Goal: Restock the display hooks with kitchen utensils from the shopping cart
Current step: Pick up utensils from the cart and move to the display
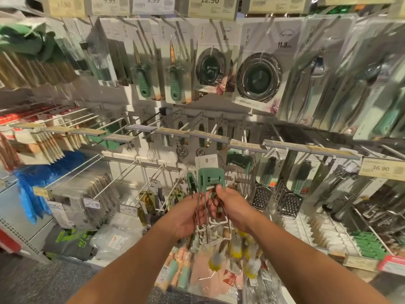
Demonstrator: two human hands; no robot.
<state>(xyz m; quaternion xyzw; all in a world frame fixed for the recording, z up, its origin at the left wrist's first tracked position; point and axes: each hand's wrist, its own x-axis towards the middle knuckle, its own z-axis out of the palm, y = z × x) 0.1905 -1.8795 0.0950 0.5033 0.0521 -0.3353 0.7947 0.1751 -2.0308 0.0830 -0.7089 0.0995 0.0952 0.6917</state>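
In the head view, both hands are meeting at the centre of the frame, in front of a wall of display hooks (122, 181). The left hand (188, 218) is cupping the thin metal wires of a green-handled utensil (210, 178), its fingers curling round them from the left. The right hand (230, 205) is pinching the same utensil just under the green handle, thumb and fingertips pressing on it. A white card tag (205, 160) is standing up behind the handle. Each hand's grip is clamped on the utensil. The utensil is hanging upright between the hands, just below the grey price rail (210, 137) at mid-frame. Graters (260, 197) are hanging to the right of the hands. Sink strainers (258, 79) in packs are hanging in the upper middle of the frame.
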